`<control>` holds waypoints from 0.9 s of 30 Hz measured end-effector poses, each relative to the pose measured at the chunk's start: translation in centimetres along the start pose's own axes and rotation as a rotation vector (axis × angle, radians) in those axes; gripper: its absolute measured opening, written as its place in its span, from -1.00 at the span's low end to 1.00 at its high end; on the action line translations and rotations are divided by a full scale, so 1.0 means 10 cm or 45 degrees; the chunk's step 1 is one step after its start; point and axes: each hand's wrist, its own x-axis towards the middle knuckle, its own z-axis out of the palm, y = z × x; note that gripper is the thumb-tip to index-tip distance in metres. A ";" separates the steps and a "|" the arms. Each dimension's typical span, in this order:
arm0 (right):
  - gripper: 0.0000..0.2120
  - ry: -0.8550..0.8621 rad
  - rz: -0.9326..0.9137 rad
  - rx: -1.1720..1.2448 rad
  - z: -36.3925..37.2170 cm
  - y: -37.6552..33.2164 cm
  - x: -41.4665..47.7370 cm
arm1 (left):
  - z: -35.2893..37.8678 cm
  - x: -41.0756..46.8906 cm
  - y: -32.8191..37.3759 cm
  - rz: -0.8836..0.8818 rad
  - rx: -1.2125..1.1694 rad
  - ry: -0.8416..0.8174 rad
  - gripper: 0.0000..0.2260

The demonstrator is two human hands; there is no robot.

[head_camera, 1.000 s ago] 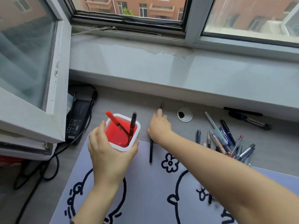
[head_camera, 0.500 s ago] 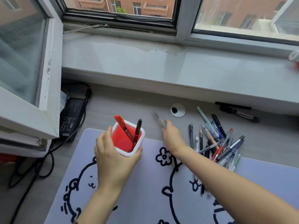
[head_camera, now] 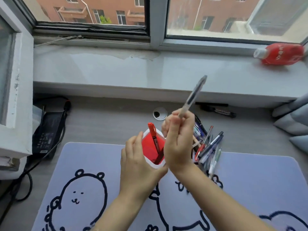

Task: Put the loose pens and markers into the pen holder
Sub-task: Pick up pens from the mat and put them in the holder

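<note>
Showing blurred, unreadable print: red marker (head_camera: 154, 139)

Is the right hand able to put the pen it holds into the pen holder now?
Probably yes. The right hand holds the pen just above the pen holder, whose mouth is open beside the red marker; the left hand steadies it.
</note>
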 end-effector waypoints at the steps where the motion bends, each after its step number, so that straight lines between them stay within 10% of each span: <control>1: -0.86 -0.041 0.049 -0.098 -0.05 0.04 -0.09 | 0.02 0.02 0.05 0.013 0.005 0.004 -0.14; 4: -0.92 -0.098 0.183 -0.213 -0.24 0.01 -0.21 | 0.06 0.05 0.11 0.025 0.016 0.035 -0.17; 10: -0.26 -0.003 -0.048 -0.110 -0.39 0.02 -0.23 | 0.09 -0.02 0.17 0.036 -0.037 0.017 -0.12; 27: -0.32 0.026 -0.027 0.015 -0.42 -0.01 -0.34 | 0.13 -0.14 0.15 -0.064 -0.042 0.021 -0.13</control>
